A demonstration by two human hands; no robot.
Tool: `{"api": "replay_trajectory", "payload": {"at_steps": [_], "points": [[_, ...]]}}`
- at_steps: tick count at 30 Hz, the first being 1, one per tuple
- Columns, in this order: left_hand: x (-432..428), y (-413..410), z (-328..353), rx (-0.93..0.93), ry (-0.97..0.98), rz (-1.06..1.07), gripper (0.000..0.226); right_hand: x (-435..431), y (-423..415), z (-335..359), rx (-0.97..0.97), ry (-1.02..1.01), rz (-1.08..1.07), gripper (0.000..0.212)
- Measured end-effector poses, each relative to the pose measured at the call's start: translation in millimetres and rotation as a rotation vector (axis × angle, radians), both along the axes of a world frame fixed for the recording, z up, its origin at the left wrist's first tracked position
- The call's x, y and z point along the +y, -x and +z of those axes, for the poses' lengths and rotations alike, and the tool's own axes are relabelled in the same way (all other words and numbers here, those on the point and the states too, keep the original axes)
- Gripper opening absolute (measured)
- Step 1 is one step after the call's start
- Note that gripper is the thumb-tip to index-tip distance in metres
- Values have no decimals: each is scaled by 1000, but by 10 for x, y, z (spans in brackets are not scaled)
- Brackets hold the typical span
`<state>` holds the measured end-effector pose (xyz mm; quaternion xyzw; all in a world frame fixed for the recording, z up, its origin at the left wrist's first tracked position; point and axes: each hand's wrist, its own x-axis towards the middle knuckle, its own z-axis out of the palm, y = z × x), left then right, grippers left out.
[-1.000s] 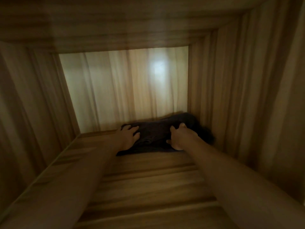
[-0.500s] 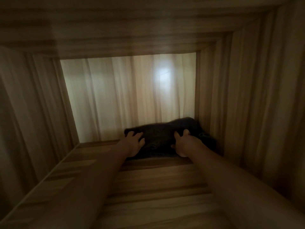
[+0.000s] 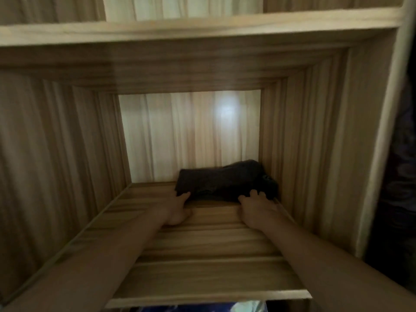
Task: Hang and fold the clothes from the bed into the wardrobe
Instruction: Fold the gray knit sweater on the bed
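Dark garment (image 3: pixel 221 180), just one, lies folded at the back right of the wardrobe shelf (image 3: pixel 202 255), and our left hand (image 3: pixel 177 209) and right hand (image 3: pixel 256 208), earlier on top, now touch its front edge, fingers straight.

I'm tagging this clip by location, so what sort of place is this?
Probably inside a wooden wardrobe: a plank shelf boxed in by side walls, another shelf above, and a folded dark garment at the back right.
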<state>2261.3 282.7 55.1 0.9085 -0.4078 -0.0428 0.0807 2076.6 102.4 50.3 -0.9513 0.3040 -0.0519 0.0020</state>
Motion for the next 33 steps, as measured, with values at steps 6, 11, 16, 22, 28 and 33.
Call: {"api": "replay_trajectory", "payload": {"at_steps": [6, 11, 16, 22, 28, 33], "points": [[779, 810, 161, 18, 36, -73, 25, 611, 718, 260, -25, -95, 148, 35], [1291, 1444, 195, 77, 117, -64, 24, 952, 1236, 208, 11, -158, 293, 32], [1756, 1933, 2, 107, 202, -101, 16, 1182, 1804, 84, -75, -180, 335, 28], [1897, 2402, -560, 141, 27, -70, 17, 1486, 2476, -456, -34, -151, 356, 34], [1594, 2905, -1375, 183, -80, -203, 18, 1426, 3143, -1196, 182, -275, 81, 33], [1074, 3327, -2053, 275, -171, -363, 17, 1288, 3735, -1701, 312, -366, -124, 48]]}}
